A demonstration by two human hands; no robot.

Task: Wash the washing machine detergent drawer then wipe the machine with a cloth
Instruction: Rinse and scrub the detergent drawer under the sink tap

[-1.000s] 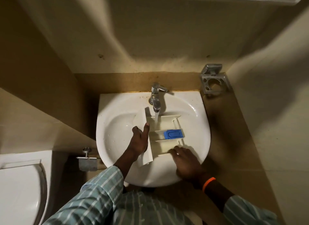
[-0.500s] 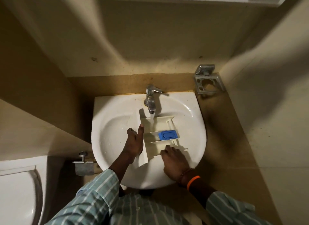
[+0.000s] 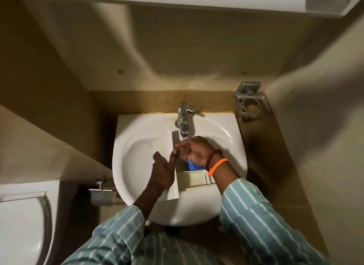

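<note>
The cream detergent drawer [image 3: 197, 179] lies in the white sink [image 3: 137, 156], its front panel to the left and a blue insert [image 3: 194, 167] partly hidden under my right wrist. My left hand [image 3: 163, 172] grips the drawer's front panel, thumb on the inner side. My right hand [image 3: 192, 149] is cupped palm up under the tap [image 3: 184, 122], catching the running water, with nothing in it. It hovers over the drawer's far compartments.
A metal tumbler holder [image 3: 251, 101] is fixed to the wall at the right of the sink. A toilet [image 3: 21, 221] stands at lower left, with a metal angle valve [image 3: 101, 191] beside the basin. A white cabinet [image 3: 177, 0] hangs overhead.
My right hand has left the drawer's near edge and risen under the tap, turning palm up. My left hand keeps its hold on the front panel.
</note>
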